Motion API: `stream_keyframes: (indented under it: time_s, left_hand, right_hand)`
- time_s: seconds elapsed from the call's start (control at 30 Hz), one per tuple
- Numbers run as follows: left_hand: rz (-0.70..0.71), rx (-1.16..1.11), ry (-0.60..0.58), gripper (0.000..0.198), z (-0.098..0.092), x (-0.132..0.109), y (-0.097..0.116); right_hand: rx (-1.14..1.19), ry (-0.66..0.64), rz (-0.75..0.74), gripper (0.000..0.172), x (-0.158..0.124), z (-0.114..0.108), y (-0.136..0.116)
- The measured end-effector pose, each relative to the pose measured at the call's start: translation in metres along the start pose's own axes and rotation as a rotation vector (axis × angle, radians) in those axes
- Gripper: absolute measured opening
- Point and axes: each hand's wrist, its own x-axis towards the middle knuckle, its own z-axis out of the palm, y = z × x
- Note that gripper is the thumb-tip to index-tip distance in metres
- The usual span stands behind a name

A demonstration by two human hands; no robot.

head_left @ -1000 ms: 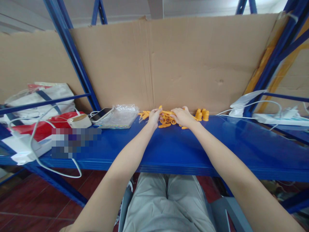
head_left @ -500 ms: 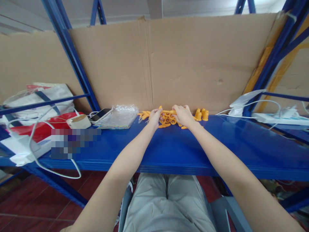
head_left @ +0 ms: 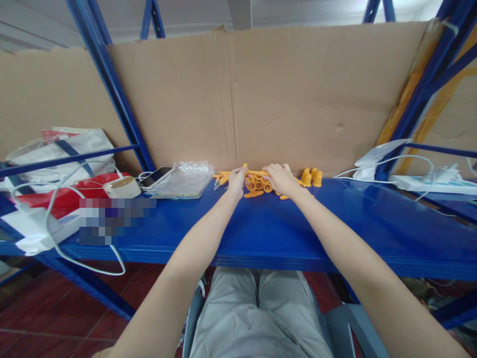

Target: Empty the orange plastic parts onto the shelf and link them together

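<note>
A heap of small orange plastic parts (head_left: 258,185) lies at the back of the blue shelf (head_left: 268,228), against the cardboard wall. My left hand (head_left: 237,180) and my right hand (head_left: 280,179) both reach into the heap with fingers curled, and together they pinch a long ribbed orange piece (head_left: 256,173) held level between them. A few upright orange caps (head_left: 312,177) stand just right of my right hand. More orange pieces (head_left: 222,176) lie left of my left hand.
A clear plastic bag (head_left: 186,180), a phone (head_left: 156,176) and a white round box (head_left: 122,187) sit on the left with cables and red and white bags (head_left: 63,199). A power strip (head_left: 432,185) with white cables lies far right. Blue uprights (head_left: 112,84) frame the shelf.
Both hands have lifted slightly and drawn the long orange piece up off the heap. The arms have hardly moved.
</note>
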Motion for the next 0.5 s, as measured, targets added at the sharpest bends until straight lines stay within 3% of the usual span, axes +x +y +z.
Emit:
stream_keyframes:
  time_s: [0.5]
  left_hand:
    - [-0.058, -0.046, -0.011, 0.021, 0.0024, -0.0016, 0.0020]
  right_hand:
    - [-0.082, 0.070, -0.025, 0.035, -0.0016, -0.0056, -0.0008]
